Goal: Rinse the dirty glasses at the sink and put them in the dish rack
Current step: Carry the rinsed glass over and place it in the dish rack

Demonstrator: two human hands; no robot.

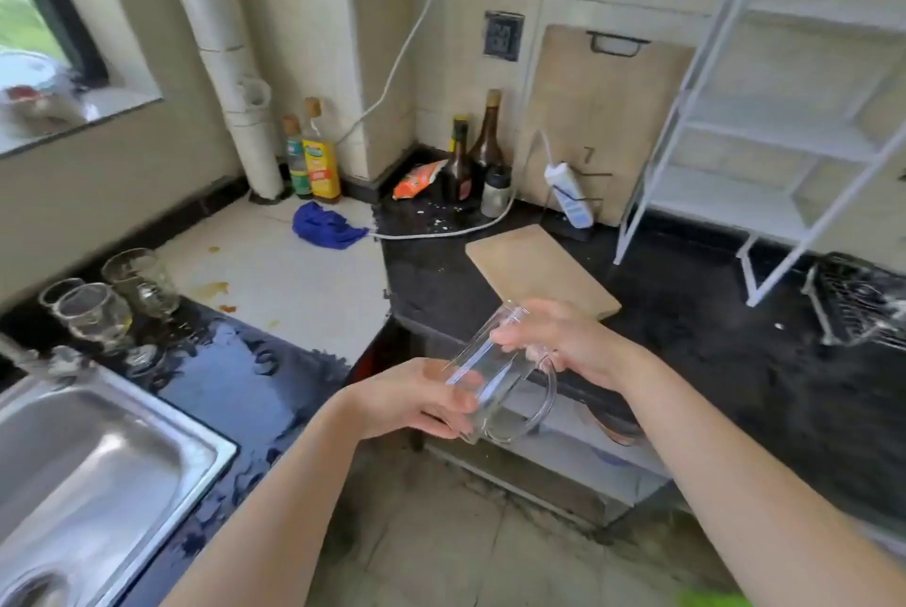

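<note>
Left hand (407, 403) is curling round the tilted mug (500, 390)'s base, right hand (568, 341) is gripping its rim end, out over the floor (441, 538) off the wet black worktop (686, 336)'s inner corner. Glasses (98, 312) are sitting at its left edge by the sink (88, 474), rack (863, 302) at the right edge.

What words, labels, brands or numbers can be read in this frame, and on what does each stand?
"7": a dark mark reading like this digit, on the upright cutting board against the wall.
Yellow-label bottle: print too blurred to read.
Green-label bottle: too blurred.
Orange packet: too blurred.
Dark bottle: label too blurred.
Power strip: blue markings unreadable.
Glass mug: no print seen.
</note>
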